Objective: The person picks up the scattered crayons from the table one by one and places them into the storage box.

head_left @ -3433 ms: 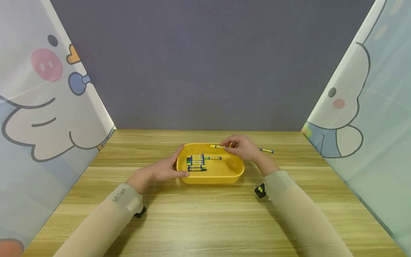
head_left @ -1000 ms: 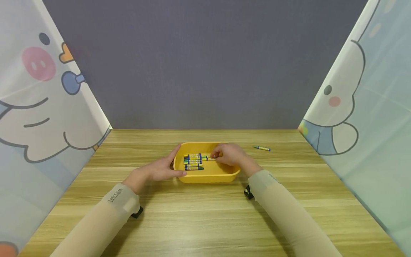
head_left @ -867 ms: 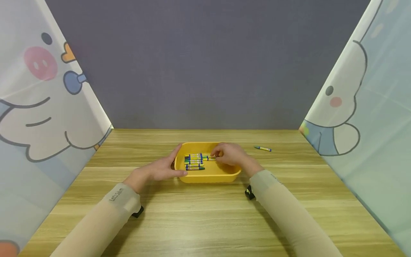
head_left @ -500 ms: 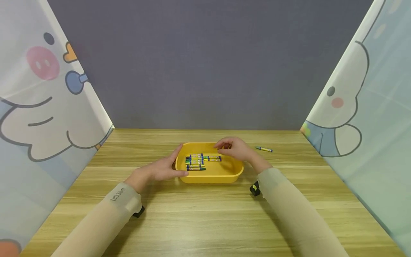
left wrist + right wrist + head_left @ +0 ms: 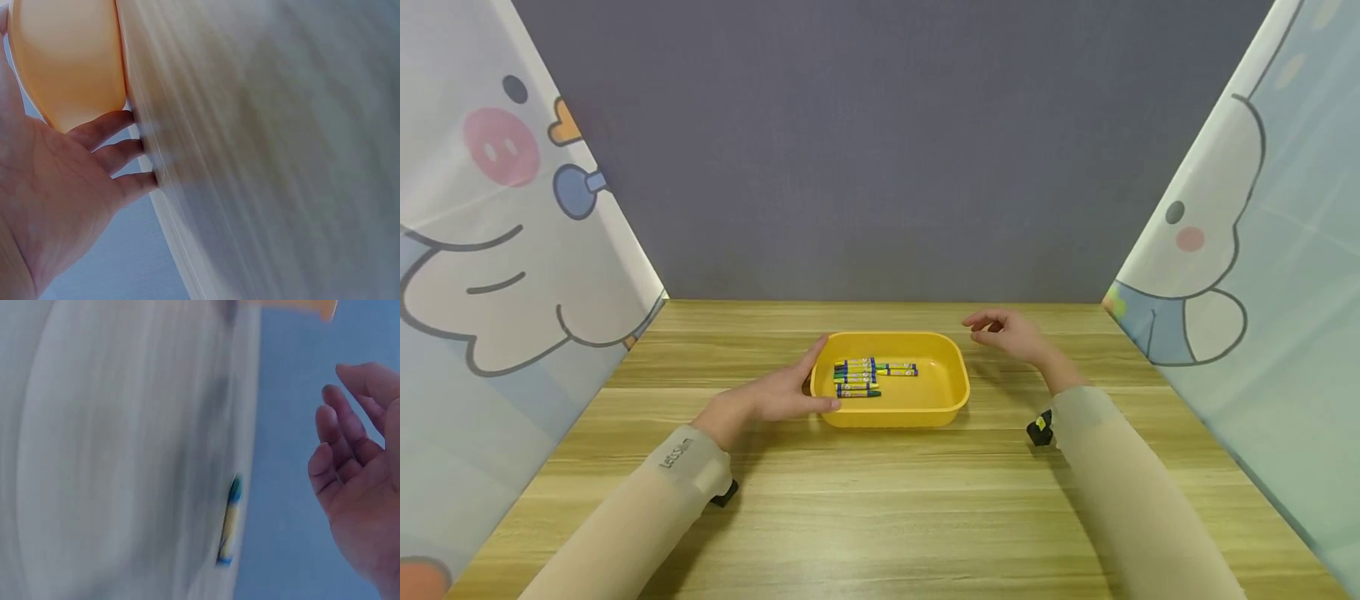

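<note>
At the left end of a shallow yellow plastic tray (image 5: pixel 891 419), my left hand (image 5: pixel 775 395) holds it, thumb on the front rim and index finger at the back corner. The left wrist view shows three fingers of this hand reaching down to the table beside the tray. Several yellow-and-blue wrapped crayons (image 5: pixel 856 378) lie in a column inside, with two crayons (image 5: pixel 898 372) to their right. My right hand (image 5: pixel 1017 335) is above the table right of the tray, fingers loosely bent and holding nothing. Below it lies a green-tipped crayon (image 5: pixel 229 522), hidden in the head view.
The wood-grain table (image 5: pixel 880 508) ends at a dark grey back panel (image 5: pixel 880 150). Cartoon-printed sheets stand along the left side (image 5: pixel 497 217) and the right side (image 5: pixel 1292 275).
My right hand set a crayon down in the tray beside another, let go, then rose and moved right, over the loose crayon on the table. My left hand stays at the tray's end.
</note>
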`<move>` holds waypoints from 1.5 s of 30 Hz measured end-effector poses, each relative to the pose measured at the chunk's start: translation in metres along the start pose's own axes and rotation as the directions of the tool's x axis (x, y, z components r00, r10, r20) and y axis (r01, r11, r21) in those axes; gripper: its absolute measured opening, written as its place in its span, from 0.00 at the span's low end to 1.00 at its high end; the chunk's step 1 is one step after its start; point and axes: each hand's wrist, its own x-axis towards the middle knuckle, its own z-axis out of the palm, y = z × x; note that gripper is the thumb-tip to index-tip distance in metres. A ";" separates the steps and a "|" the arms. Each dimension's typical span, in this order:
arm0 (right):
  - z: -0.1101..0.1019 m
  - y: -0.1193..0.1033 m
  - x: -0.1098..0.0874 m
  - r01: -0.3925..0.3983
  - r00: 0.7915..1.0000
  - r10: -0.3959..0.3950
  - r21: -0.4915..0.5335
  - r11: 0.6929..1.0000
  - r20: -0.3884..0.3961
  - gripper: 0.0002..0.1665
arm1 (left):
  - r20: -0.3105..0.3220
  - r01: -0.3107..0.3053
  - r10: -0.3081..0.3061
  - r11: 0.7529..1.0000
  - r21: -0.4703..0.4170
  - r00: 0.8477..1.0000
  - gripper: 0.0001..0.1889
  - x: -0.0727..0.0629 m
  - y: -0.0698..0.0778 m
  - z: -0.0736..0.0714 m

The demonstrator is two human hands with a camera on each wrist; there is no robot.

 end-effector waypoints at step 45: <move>-0.040 0.085 -0.036 -0.151 0.988 0.152 -0.180 0.972 -0.010 0.19 | -0.006 0.003 -0.003 1.000 0.008 1.000 0.66 -0.001 0.000 0.001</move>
